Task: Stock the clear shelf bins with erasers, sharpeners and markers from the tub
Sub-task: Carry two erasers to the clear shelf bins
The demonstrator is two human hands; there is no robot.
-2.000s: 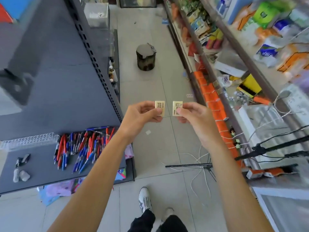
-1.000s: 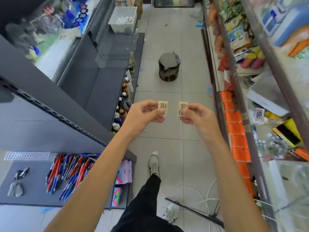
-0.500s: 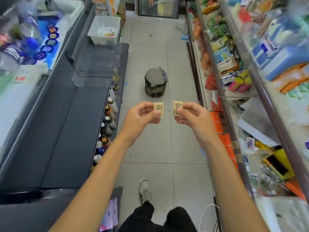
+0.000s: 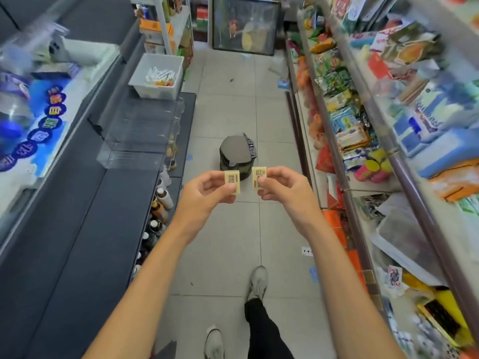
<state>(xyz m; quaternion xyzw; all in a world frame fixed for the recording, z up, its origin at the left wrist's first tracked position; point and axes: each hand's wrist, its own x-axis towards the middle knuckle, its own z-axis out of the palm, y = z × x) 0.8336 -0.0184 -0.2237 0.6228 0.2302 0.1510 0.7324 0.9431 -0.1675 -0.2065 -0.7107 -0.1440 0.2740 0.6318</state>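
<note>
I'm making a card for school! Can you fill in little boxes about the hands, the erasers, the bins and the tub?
left hand: pinches left eraser
right hand: pinches right eraser
erasers: cream, side by side, not touching
clear bins: on the dark shelf, left of the aisle
tub: white, beyond the bins

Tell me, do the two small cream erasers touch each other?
Apart. The head view shows a plain gap between the left cream rectangular eraser, pinched by the left hand, and the right cream rectangular eraser, pinched by the right hand.
</note>
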